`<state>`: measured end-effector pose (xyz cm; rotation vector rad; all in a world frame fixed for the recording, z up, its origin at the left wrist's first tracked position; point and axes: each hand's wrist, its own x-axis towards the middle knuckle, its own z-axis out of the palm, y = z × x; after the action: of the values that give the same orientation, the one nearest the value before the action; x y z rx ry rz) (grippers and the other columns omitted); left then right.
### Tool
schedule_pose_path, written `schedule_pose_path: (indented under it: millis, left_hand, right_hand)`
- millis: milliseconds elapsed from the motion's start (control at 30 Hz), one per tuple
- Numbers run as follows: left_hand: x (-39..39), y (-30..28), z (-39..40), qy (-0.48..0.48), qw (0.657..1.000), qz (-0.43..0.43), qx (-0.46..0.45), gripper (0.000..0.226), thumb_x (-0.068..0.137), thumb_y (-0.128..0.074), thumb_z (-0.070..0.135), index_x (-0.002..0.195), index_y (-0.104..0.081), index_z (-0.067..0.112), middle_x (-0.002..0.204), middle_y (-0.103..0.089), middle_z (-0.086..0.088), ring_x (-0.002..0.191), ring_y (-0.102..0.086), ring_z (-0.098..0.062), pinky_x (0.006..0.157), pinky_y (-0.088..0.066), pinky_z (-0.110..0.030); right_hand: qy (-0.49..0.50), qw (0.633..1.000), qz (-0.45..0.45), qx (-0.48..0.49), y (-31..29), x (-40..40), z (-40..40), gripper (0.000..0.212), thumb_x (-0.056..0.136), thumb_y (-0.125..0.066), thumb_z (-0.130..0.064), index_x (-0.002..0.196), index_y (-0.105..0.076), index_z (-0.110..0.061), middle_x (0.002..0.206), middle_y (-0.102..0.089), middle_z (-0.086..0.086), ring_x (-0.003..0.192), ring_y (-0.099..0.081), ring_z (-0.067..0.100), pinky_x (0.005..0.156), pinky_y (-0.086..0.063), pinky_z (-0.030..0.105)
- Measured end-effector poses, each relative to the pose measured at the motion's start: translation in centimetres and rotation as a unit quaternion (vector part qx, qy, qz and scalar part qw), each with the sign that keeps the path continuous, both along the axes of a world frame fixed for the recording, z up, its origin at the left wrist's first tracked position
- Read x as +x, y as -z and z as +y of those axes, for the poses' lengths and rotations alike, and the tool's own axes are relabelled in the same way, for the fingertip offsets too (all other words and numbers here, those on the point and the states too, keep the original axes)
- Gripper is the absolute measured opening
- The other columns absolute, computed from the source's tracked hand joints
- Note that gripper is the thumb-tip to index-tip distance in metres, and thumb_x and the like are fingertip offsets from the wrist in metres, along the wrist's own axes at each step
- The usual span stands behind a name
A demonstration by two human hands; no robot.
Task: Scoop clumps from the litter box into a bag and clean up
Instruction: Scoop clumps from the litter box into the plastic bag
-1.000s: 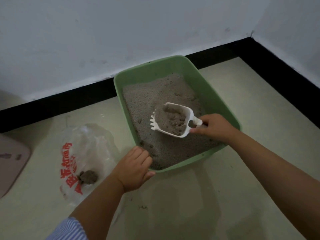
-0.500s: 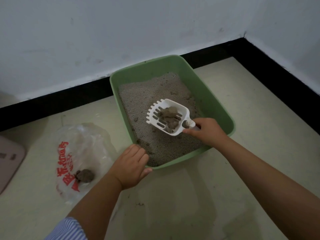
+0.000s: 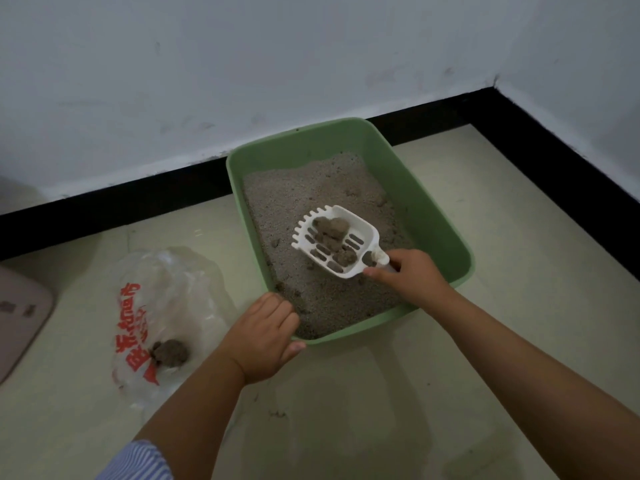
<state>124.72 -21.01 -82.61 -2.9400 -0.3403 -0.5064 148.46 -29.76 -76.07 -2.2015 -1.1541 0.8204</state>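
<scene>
The white slotted plastic scoop [image 3: 334,241] is held by its short handle in the right hand [image 3: 410,277], fingers curled round it, above the grey granular litter [image 3: 294,206]. Several lumpy brown clumps [image 3: 334,232] are carried in its bowl. The near-left corner of the green rectangular plastic litter box [image 3: 446,244] is gripped by the left hand [image 3: 265,336], thumb along the outer wall. A crinkled clear plastic bag with red print [image 3: 162,306], flat on the pale floor beside the box, holds one clump.

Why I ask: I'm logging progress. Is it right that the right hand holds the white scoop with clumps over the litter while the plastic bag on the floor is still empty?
Not quite. The head view shows the plastic bag already holds a clump. The rest stands: the right hand holds the white scoop with clumps over the litter.
</scene>
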Motion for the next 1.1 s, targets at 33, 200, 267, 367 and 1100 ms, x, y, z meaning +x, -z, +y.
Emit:
schedule_pose_path:
  millis: [33, 200, 267, 367, 1100]
  left_hand:
    - [-0.1, 0.0, 0.0, 0.001, 1.000, 0.002, -0.004, 0.040, 0.099, -0.012, 0.044, 0.078, -0.033, 0.016, 0.068, -0.054, -0.008, 0.074, -0.034, -0.023, 0.081, -0.033, -0.034]
    - [-0.1, -0.2, -0.2, -0.001, 1.000, 0.007, -0.027, 0.040, 0.099, -0.011, 0.043, 0.079, -0.034, 0.017, 0.068, -0.055, -0.008, 0.077, -0.036, -0.024, 0.090, -0.035, -0.037]
    - [-0.4, -0.8, -0.4, -0.007, 0.999, 0.024, -0.040, 0.042, 0.098, -0.012, 0.044, 0.083, -0.038, 0.014, 0.074, -0.059, -0.009, 0.082, -0.039, -0.024, 0.095, -0.035, -0.038]
    - [-3.5, -1.6, -0.3, -0.090, 0.992, 0.029, -0.084, 0.039, 0.094, -0.029, 0.044, 0.102, -0.046, 0.010, 0.097, -0.064, -0.015, 0.099, -0.044, -0.025, 0.097, -0.032, -0.038]
    - [-16.4, -2.0, 1.0, -0.571, 0.710, -0.094, -0.401, 0.020, 0.094, -0.045, 0.015, 0.106, -0.055, 0.002, 0.096, -0.062, -0.016, 0.089, -0.060, -0.033, 0.071, -0.041, -0.032]
  right_hand:
    - [0.008, 1.000, 0.001, 0.001, 0.1, 0.0, 0.0, 0.021, 0.082, -0.068, -0.027, 0.064, -0.060, -0.021, 0.054, -0.044, -0.009, 0.051, -0.038, 0.002, 0.043, -0.029, 0.014]
    - [0.011, 1.000, -0.022, 0.002, 0.0, -0.6, 0.1, 0.025, 0.082, -0.067, -0.028, 0.094, -0.070, -0.006, 0.064, -0.055, -0.002, 0.055, -0.043, 0.004, 0.049, -0.029, 0.018]
    - [-0.009, 1.000, -0.020, 0.009, -0.8, -1.4, 0.4, 0.025, 0.082, -0.067, -0.027, 0.094, -0.070, -0.005, 0.073, -0.062, 0.007, 0.061, -0.049, 0.011, 0.052, -0.032, 0.021]
    - [-0.051, 0.998, -0.043, -0.004, -2.6, -3.6, 1.4, 0.023, 0.083, -0.066, -0.029, 0.080, -0.066, -0.006, 0.060, -0.051, 0.001, 0.056, -0.043, 0.010, 0.050, -0.029, 0.021]
    - [-0.393, 0.827, -0.401, -0.034, -0.5, -22.6, 8.2, 0.027, 0.040, -0.071, -0.016, 0.066, -0.070, -0.007, 0.055, -0.063, 0.002, 0.048, -0.059, 0.015, 0.047, -0.043, 0.016]
